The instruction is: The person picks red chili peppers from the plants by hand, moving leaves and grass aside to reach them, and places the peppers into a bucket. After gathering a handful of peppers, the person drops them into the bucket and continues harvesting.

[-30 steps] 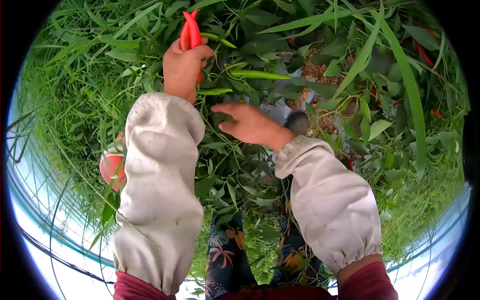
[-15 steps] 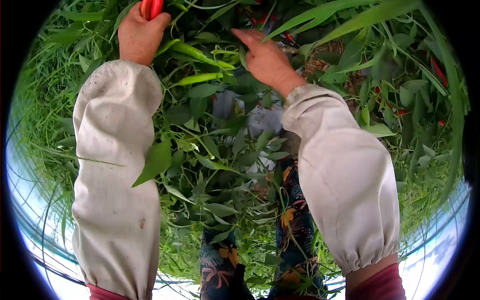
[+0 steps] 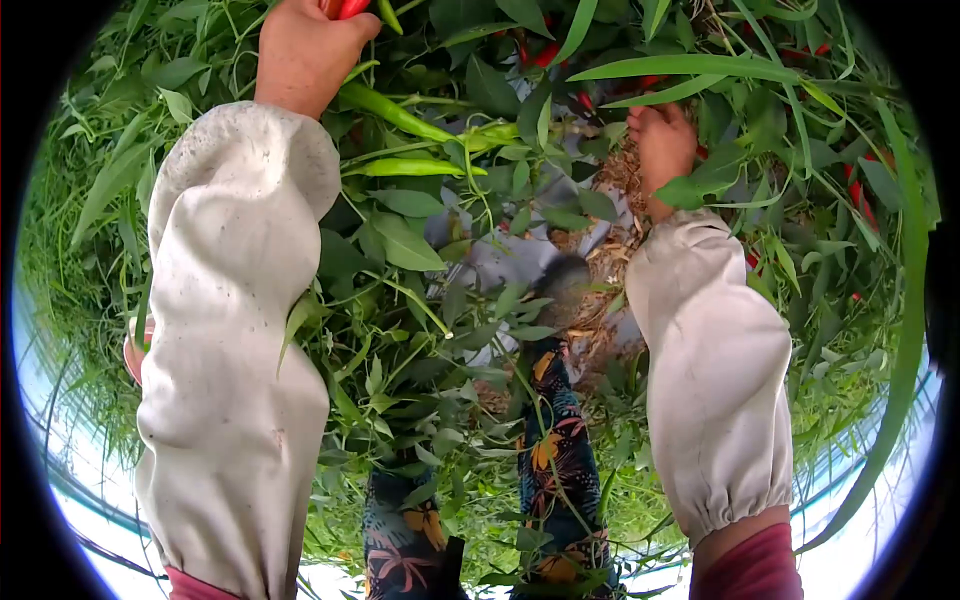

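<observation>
left hand (image 3: 305,50) fisted tight round a few picked red chillies (image 3: 345,8) at top edge, right hand (image 3: 662,145) down among leaves near unpicked red pods (image 3: 545,52), fingers hidden so grip unclear, green chillies (image 3: 400,167) hanging between, looks like plenty left.

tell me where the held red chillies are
Head view, top left: red chillies stick out of the left hand, just above a green chilli.
</observation>
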The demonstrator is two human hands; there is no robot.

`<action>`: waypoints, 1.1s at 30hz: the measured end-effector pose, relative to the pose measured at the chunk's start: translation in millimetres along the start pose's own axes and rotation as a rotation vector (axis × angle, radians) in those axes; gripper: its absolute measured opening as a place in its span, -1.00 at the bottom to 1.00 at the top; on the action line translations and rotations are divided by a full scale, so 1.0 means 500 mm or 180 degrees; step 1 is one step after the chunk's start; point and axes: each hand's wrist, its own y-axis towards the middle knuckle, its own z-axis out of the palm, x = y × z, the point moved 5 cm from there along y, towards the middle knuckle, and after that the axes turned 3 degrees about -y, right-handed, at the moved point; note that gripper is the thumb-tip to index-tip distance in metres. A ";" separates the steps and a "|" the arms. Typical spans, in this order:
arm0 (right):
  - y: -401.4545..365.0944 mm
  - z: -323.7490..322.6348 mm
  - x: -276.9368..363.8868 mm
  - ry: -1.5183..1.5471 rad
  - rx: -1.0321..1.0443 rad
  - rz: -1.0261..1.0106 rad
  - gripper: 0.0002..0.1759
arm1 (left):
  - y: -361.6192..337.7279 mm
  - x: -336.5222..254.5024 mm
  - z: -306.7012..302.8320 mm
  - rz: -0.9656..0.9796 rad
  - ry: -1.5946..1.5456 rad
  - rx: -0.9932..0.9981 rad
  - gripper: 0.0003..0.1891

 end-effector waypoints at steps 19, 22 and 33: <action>0.173 0.021 0.018 -0.4997 -0.0140 -0.3275 -0.78 | -0.357 -0.165 -0.066 -0.1067 -0.3032 0.0181 -0.74; 0.170 0.017 0.030 -0.4041 -0.1149 -0.3061 -0.78 | -0.459 -0.184 -0.073 -0.0644 -0.3148 0.0101 -0.69; 0.139 -0.066 0.101 -0.1059 -0.0484 -0.0806 -0.71 | -0.696 -0.140 0.195 -0.2018 -0.3059 0.2019 -0.69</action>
